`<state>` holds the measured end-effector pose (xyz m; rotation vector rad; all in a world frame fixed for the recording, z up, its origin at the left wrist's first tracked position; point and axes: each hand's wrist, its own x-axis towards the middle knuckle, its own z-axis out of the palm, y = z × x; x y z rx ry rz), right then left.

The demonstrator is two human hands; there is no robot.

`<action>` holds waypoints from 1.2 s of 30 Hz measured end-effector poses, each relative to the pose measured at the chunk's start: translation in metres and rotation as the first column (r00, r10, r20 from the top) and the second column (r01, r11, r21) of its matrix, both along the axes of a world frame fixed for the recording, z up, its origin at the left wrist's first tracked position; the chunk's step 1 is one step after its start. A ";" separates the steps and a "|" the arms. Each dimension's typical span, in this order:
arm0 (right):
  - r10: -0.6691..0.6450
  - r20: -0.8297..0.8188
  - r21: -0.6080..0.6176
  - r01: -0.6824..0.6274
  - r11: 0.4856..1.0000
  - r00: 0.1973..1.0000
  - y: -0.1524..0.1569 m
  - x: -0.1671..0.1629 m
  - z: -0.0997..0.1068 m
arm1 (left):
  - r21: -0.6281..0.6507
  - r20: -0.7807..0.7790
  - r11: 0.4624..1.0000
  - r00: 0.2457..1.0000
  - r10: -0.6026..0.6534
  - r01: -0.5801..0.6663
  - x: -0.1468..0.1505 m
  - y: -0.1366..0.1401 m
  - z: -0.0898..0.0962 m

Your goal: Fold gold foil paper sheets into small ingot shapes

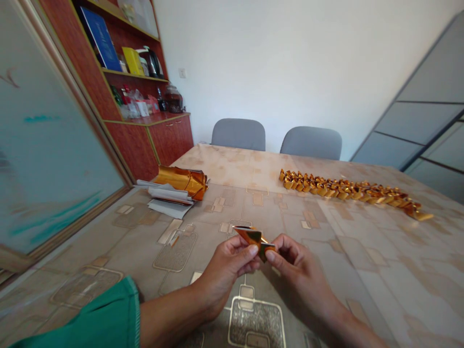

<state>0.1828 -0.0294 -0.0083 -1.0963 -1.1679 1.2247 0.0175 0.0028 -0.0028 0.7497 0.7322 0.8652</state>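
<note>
Between my two hands, above the near middle of the table, is a small piece of folded gold foil paper [251, 235]. My left hand [232, 258] pinches its left side, thumb on top. The right side is gripped by my right hand [295, 261], thumb against the near face and fingers curled behind. Its upper left corner spreads into a pointed flap, while the lower right part is partly covered by my fingers. Farther off to the right lies a long row of folded gold paper pieces [344, 188], set close together.
On the left of the patterned table [217, 208] lie a gold foil bundle [183, 180] and folded grey-white sheets [170, 200]. Two grey chairs [238, 134] stand at the far edge. A red-brown cabinet [170, 140] with shelves is at the back left, beside a frosted glass panel [47, 145].
</note>
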 end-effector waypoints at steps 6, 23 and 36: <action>0.047 -0.017 -0.022 -0.047 0.999 0.999 -0.002 -0.002 -0.006 | 0.100 -0.100 0.994 0.994 -0.035 0.045 0.001 -0.002 0.003; 0.059 -0.150 -0.054 -0.068 0.996 0.987 -0.002 -0.003 -0.006 | 0.141 -0.174 0.983 0.981 -0.091 0.116 0.001 -0.003 0.005; -0.013 -0.167 0.022 0.017 1.000 0.986 -0.007 -0.008 -0.007 | 0.199 -0.230 0.960 0.961 -0.151 0.198 0.001 -0.006 0.000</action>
